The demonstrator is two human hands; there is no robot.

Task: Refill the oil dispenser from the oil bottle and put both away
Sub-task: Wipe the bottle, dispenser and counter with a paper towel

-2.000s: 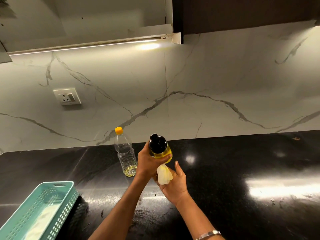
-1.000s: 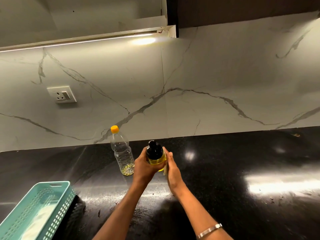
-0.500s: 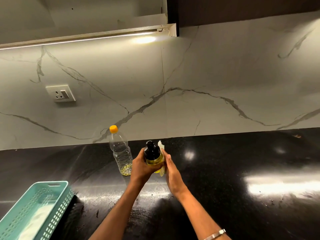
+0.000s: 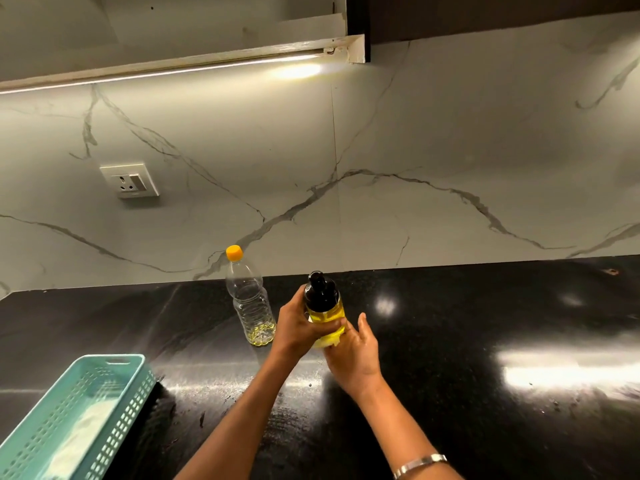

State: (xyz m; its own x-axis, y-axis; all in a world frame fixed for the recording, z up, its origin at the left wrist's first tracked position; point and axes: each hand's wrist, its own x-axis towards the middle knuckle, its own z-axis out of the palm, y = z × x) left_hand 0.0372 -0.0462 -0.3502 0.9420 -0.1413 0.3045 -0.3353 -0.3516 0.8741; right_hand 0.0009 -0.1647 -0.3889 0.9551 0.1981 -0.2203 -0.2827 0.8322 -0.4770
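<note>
- The oil dispenser (image 4: 323, 306) is held above the black desk (image 4: 467, 341), near the middle of the view and a little in front of the wall. Its long axis runs roughly upright, leaning slightly to the left at the top, with the black cap and spout pointing up and the yellow oil filling the clear body below.
- The left hand (image 4: 296, 325) grips the dispenser around its body from the left side, fingers curled round the front of the glass.
- The right hand (image 4: 353, 351) sits under and just right of the dispenser's base, its grip loosely cupped with the thumb pointing up. It presses a pale crumpled cloth or tissue (image 4: 329, 341) against the bottom of the dispenser; whether the fingers pinch it I cannot tell.
- A metal bangle (image 4: 419, 464) circles the right wrist.
- The oil bottle (image 4: 250, 299) stands upright on the desk just left of the left hand, apart from it, orange cap on top, nearly drained with a little oil at the bottom.
- A teal perforated basket (image 4: 114, 403) sits at the lower left of the desk, something white inside.
- A wall socket (image 4: 130, 180) is set in the marble backsplash (image 4: 450, 150).
</note>
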